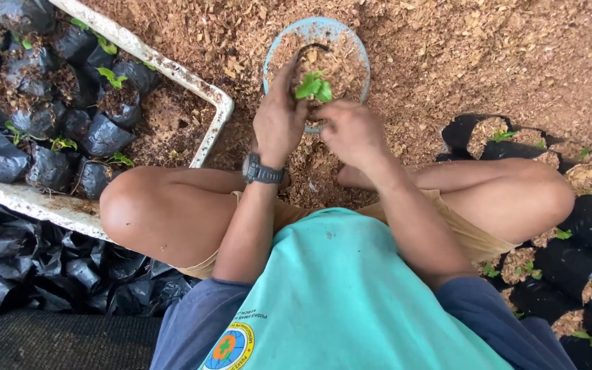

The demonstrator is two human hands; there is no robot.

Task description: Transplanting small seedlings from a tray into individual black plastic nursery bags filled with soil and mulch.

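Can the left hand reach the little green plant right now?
Probably yes. The left hand is already at the seedling, over the blue bowl, with nothing between them; the right hand sits just beside it.

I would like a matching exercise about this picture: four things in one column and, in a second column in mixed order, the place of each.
Things:
1. seedling
2. blue bowl
3. wristwatch
4. white tray

Places:
A. on the left wrist
B. at the person's left, with black bags of soil and small plants inside
C. between the left hand and the right hand
D. on the sawdust ground ahead of the hands, with sawdust in it

Pairs: 1-C, 2-D, 3-A, 4-B
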